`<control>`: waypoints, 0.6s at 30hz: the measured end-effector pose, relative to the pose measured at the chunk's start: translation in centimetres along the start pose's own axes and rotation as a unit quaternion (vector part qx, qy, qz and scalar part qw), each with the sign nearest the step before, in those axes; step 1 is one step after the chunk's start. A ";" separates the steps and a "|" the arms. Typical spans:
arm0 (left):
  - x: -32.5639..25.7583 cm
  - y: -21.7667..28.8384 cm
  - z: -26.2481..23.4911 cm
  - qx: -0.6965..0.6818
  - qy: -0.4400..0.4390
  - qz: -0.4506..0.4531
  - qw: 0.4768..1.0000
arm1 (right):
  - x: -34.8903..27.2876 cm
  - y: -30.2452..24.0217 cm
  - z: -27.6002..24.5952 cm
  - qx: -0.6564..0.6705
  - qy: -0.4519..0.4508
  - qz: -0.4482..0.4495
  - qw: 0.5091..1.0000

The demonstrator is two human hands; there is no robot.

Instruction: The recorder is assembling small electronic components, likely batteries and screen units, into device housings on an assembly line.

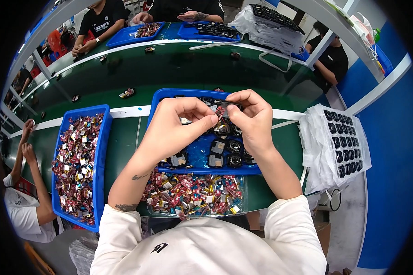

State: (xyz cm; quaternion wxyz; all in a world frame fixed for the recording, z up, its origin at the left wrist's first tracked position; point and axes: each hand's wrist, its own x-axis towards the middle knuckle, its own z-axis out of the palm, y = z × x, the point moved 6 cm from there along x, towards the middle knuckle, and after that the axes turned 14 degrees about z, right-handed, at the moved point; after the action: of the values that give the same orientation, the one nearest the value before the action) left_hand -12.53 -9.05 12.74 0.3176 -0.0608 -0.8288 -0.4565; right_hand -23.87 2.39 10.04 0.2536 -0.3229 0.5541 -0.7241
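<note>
At far left, a co-worker in a white shirt [20, 208] has both hands raised near the bench edge. Next, a long blue tray [103, 153] lies on the green bench [124, 160], heaped with small red boards with white, yellow and blue bits. Your left hand [181, 117] comes in over the middle tray, thumb and forefinger pinching a small red board [220, 111]. Below your wrists, a clear tray [246, 195] holds more such boards, close against the near side of the middle blue tray [206, 171]. That tray contains black housings [234, 146], some grouped toward its right side. The pinched board is above it, between your two hands, just beside a black part [223, 102]. Your right hand [251, 117] has thumb and forefinger closed on this part; the fingers hide much of it. At right, a stack of white-wrapped trays [313, 149] shows rows of black pieces [342, 142].
</note>
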 end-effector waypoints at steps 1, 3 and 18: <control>-0.2 -0.5 0.2 -0.096 0.007 -0.045 0.994 | -0.1 0.0 0.2 0.003 -0.002 -0.001 1.000; -0.6 -1.1 0.5 -0.188 0.015 -0.090 0.978 | -0.4 -0.6 0.5 -0.026 0.015 -0.063 0.998; -0.2 -0.2 0.0 -0.014 -0.023 -0.038 0.999 | -0.3 -0.5 0.5 -0.052 -0.003 -0.089 0.995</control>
State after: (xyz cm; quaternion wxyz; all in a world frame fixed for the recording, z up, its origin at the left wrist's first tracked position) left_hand -12.42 -9.12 12.45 0.2798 -0.0442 -0.8310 -0.4788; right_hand -23.30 2.46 10.53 0.1726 -0.3861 0.5591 -0.7131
